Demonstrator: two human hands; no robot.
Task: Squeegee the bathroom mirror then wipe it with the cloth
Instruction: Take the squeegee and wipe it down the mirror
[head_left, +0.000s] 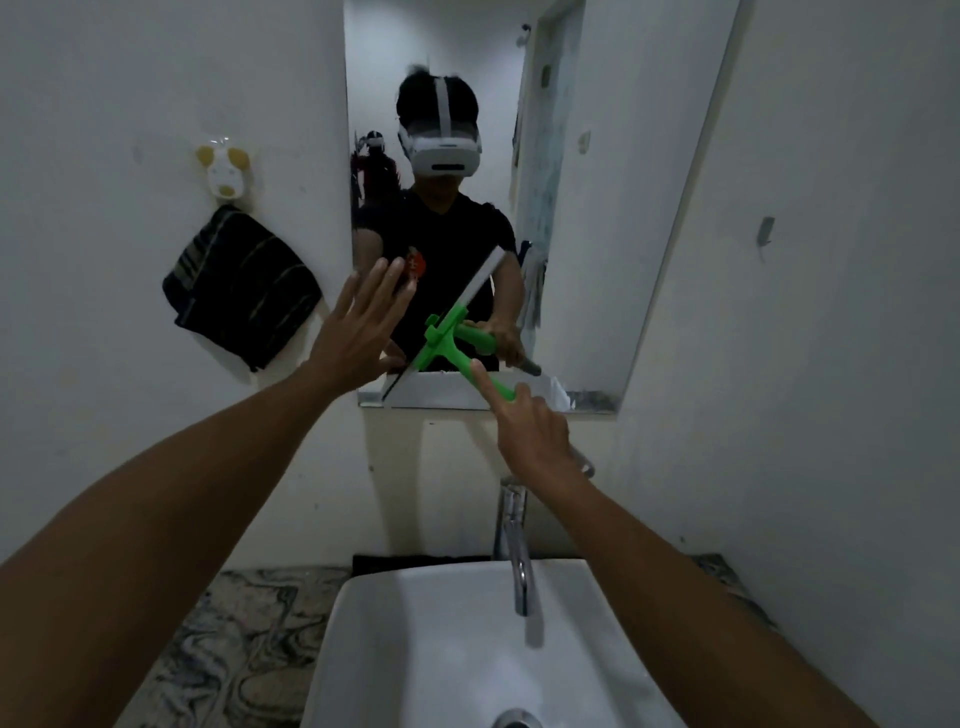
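Observation:
A tall mirror hangs on the white wall above the sink. My right hand grips the green handle of a squeegee, index finger stretched along the handle. The blade lies slanted against the lower part of the mirror, running from the bottom left up to the right. My left hand is open, fingers spread, its palm at the mirror's lower left edge. A dark striped cloth hangs on the wall left of the mirror, under a small animal-shaped hook.
A white basin with a chrome tap stands directly below the mirror on a marbled counter. A small metal hook sticks out of the right wall. The mirror reflects a person wearing a headset.

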